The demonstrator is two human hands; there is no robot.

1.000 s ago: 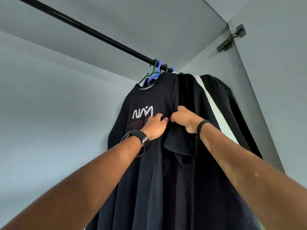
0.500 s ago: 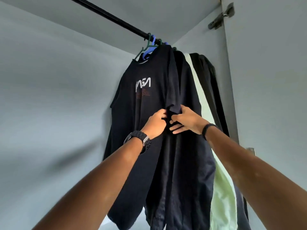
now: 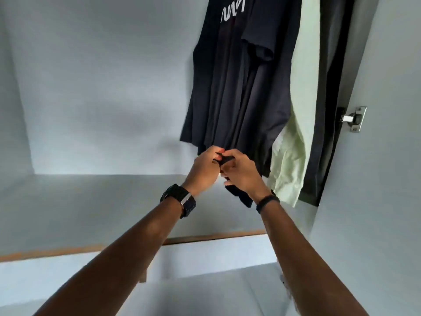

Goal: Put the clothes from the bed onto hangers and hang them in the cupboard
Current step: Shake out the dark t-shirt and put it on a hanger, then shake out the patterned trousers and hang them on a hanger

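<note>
Progress looks good as far as this view shows: a dark navy T-shirt with white letters on the chest already hangs inside the cupboard, and to the right of it hang a pale green garment and, at the far right, a black garment, all close together and touching each other. The rail and the hangers are above the top edge of the view, so I cannot see them. Both hands are low, at the bottom hem of the navy T-shirt. The left hand has its fingers curled and pinches the dark cloth at the hem, and the right hand just beside it also grips a fold of the same dark cloth, some of which hangs below the palm. The two hands almost touch. I judge that the person is pulling the hem straight, so this shirt is nearly finished. The bed is not in view, so I cannot tell how many clothes are left there. The cupboard is pale grey-blue inside, with a plain back wall and left side wall. Below the clothes there is a flat shelf of the same colour, with a brown wooden strip along its near edge. At the right stands the open cupboard door, and a metal hinge sits on its inner side, near the black garment. A dark watch is on the left wrist and a thin dark band is on the right wrist.
</note>
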